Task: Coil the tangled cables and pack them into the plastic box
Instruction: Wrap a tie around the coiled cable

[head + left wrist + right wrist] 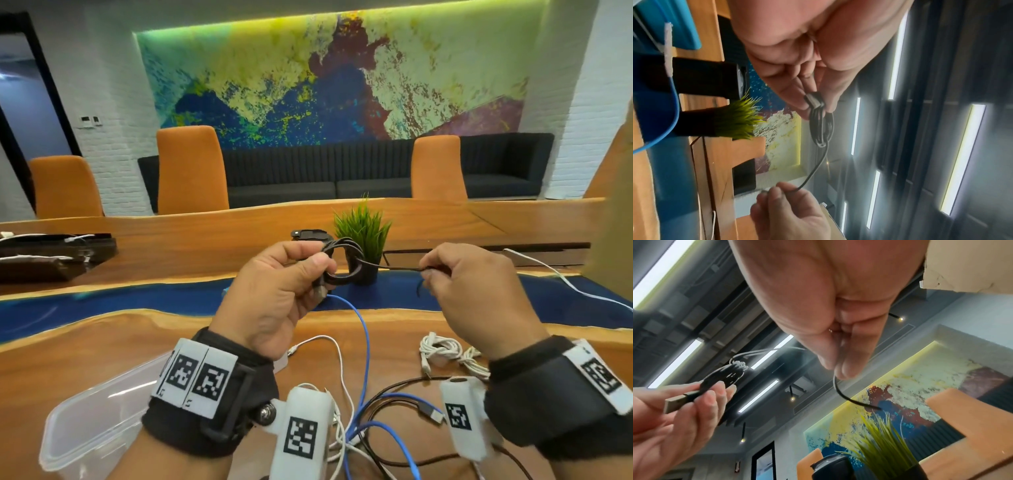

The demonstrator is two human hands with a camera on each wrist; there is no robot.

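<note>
My left hand pinches a small coil of black cable held up above the table; the coil hangs from its fingertips, and its metal USB plug sticks out between the fingers. My right hand pinches the free end of that black cable, drawn tight to the right of the coil. A clear plastic box stands open on the table at lower left. Blue, white and dark cables lie tangled below my wrists.
A bundled white cable lies on the wood at right. A small potted grass plant stands just behind my hands, with a black device to its left. Another white cable runs off to the right. Orange chairs line the far side.
</note>
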